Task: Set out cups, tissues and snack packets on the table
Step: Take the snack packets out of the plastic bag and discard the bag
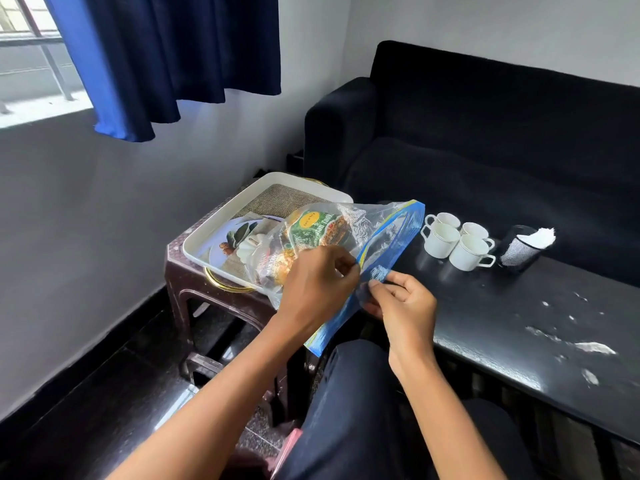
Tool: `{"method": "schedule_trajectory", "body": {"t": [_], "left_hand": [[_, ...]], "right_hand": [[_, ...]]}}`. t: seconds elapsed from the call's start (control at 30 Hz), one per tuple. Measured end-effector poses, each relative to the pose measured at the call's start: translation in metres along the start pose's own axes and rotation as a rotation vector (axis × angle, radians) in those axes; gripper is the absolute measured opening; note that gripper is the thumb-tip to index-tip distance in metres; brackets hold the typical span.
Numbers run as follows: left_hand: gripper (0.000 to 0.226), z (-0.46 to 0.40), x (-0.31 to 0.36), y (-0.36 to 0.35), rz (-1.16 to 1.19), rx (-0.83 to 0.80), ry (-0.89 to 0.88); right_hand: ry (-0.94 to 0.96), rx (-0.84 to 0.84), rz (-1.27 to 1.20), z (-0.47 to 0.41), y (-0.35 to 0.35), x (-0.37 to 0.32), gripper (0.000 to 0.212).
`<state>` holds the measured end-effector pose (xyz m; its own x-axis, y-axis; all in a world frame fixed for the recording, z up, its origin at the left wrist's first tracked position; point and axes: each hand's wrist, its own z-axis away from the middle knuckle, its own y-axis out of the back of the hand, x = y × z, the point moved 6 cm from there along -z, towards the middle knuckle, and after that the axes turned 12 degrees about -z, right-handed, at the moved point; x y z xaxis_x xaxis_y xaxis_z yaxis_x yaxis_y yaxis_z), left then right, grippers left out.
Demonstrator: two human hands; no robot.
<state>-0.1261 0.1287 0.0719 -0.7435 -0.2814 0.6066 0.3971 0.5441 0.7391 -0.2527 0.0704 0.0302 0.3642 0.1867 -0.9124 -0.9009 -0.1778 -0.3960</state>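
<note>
Head view, one moment in setting out refreshments. Both hands work at the blue-edged mouth of a clear plastic zip bag (346,244) held in the air between a white rectangular serving tray (221,233) and a glossy black low table (519,323). The left hand (318,278) pinches one lip of the blue seal strip between thumb and curled fingers; the right hand (401,306) pinches the opposite lip, fingers likewise curled round the plastic. Inside the bag lie snack packets: one green printed packet (318,226) and one orange-toned packet (277,265) can be made out, and whether more sit behind them cannot be told. The tray rests on a brown plastic stool (187,271) and shows a printed picture on its floor.

Count on the table: four white handled ceramic cups (457,240), clustered and touching one another; just beside them, one black mesh holder with white tissues (523,251) standing in it. Snack packets set out on the table: none yet.

Risks, as judgement: the bag hangs by its seal alone, so a sharp pull apart could tip it and spill packets onto the floor or tray; a slipping pinch would drop it whole; a swing of the bag toward the table could knock the nearby cups; white specks and smears (588,348) on the tabletop might soil packets laid there
</note>
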Motion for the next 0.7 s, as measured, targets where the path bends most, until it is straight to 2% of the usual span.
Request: {"method": "schedule_trajectory", "body": {"t": [0.27,0.4,0.53,0.6,0.7], "left_hand": [[0.007,-0.007,-0.022,0.011,0.123,0.108,0.120],[0.008,-0.005,-0.018,0.007,0.175,0.126,0.107],[0.006,-0.003,-0.014,0.010,0.173,0.162,0.089],[0.003,-0.001,-0.011,0.010,0.135,0.131,0.088],[0.019,0.006,-0.005,0.004,-0.064,0.004,0.069]], "right_hand": [[0.013,0.082,0.024,-0.002,0.017,0.001,0.015],[-0.051,-0.048,-0.016,0.009,0.003,0.005,0.008],[-0.142,-0.196,-0.012,0.027,-0.018,0.020,0.017],[-0.136,-0.178,0.000,0.027,-0.020,0.022,0.019],[-0.101,-0.109,0.001,0.020,-0.012,0.017,0.022]]}}
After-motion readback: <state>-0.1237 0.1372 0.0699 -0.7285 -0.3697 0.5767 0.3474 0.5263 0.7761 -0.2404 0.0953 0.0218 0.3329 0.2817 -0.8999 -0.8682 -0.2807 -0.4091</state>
